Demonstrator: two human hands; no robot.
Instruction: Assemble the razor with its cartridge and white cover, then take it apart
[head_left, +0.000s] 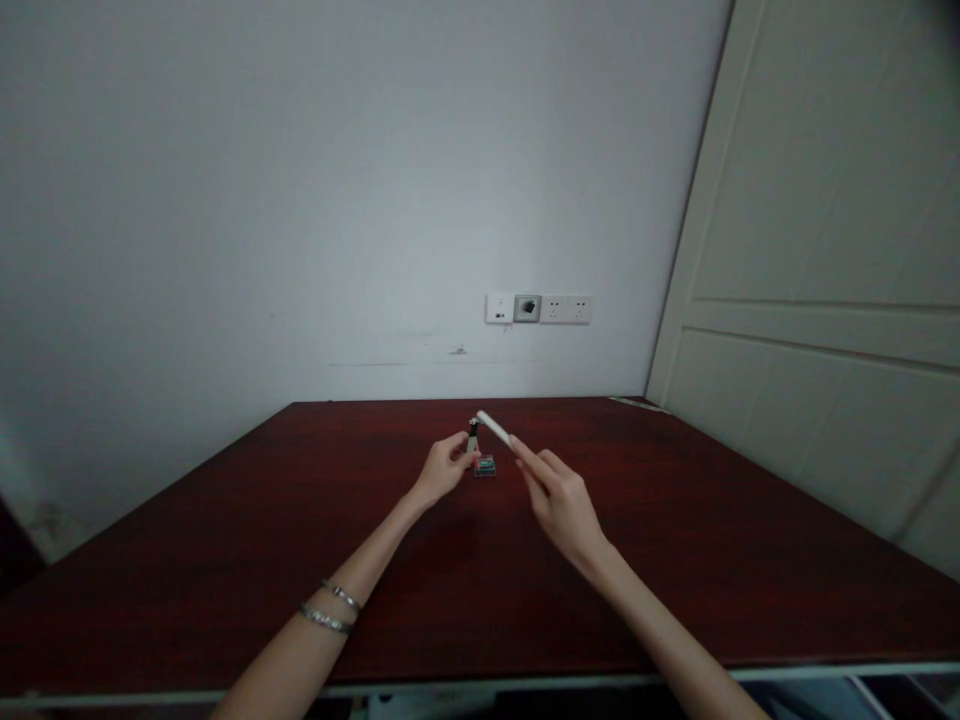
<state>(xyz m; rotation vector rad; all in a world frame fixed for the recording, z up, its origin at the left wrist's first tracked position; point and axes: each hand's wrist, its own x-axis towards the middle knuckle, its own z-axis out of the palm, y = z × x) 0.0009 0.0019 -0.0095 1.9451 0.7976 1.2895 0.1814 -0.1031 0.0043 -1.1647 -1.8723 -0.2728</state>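
Note:
My left hand point(448, 466) is closed around a small upright thing with a light body and a black neck point(472, 436), its kind too small to make out. Between the thumb and fingers of my right hand point(559, 500) is a slim white stick point(495, 429). It slants up to the left, its far tip at the top of the small upright thing; whether the two touch I cannot tell. Just right of my left fingertips, a small teal box with clear-looking edges point(486, 466) lies on the dark red table point(300, 540).
Behind the table rises a white wall point(375, 200) with a row of sockets and switches point(566, 309). A pale panelled door point(825, 300) stands along the right side. The table's front edge point(480, 683) runs below my forearms.

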